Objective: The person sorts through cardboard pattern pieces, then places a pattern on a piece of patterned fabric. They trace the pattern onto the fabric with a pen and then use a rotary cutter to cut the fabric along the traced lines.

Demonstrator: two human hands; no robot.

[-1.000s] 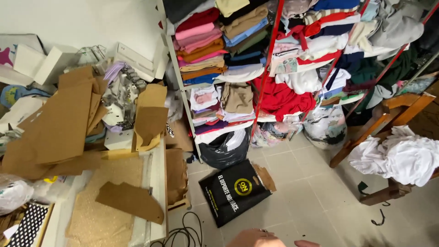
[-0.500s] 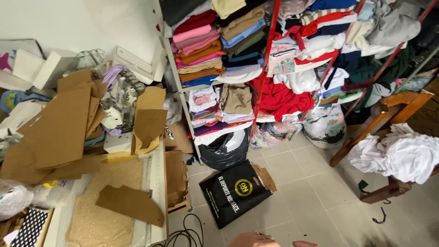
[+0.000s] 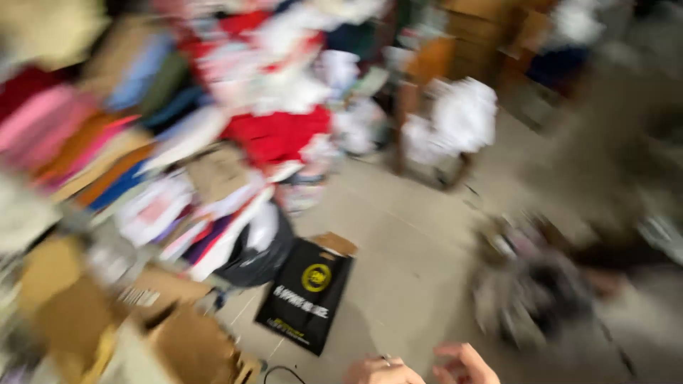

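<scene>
1. While the whole view is smeared, only the tops of the person's two hands show, low at the bottom edge of the picture: the left hand (image 3: pixel 379 372) and, just beside it, the right hand (image 3: pixel 466 363).
2. The hands are close together over the tiled floor (image 3: pixel 405 235), with fingers curled inward. Most of each hand is cut off by the edge, so I cannot tell whether either grips anything. A small pale speck sits at the left knuckles, too blurred to name.
3. As I judge it, the hands are not at work on anything here. They touch nothing on the floor or the shelves.
4. The nearest thing to them is a flat black carrier bag (image 3: pixel 306 295) with a round yellow emblem. It lies on the floor up and to the left of the left hand, apart from it. A loop of dark cable (image 3: pixel 284 371) lies just left of that hand.
5. Reaching the bag would call for a stretch forward and to the left, past the cable.
6. The left side is crowded:
   - Torn cardboard pieces (image 3: pixel 178 341) lie by the bag's near left corner.
   - A full black bin bag (image 3: pixel 260 249) stands at its far corner.
   - Above these rise shelves of folded clothes (image 3: pixel 107 135), with a red cloth (image 3: pixel 277 131) hanging out.
7. On the right a dark blurred heap (image 3: pixel 533 299) sits on the floor, well apart from the bag.
8. Farther off, a white cloth pile (image 3: pixel 462 114) rests on a wooden chair.
9. The open room is the bare strip of floor between the bag and the dark heap, running away from the hands.
</scene>
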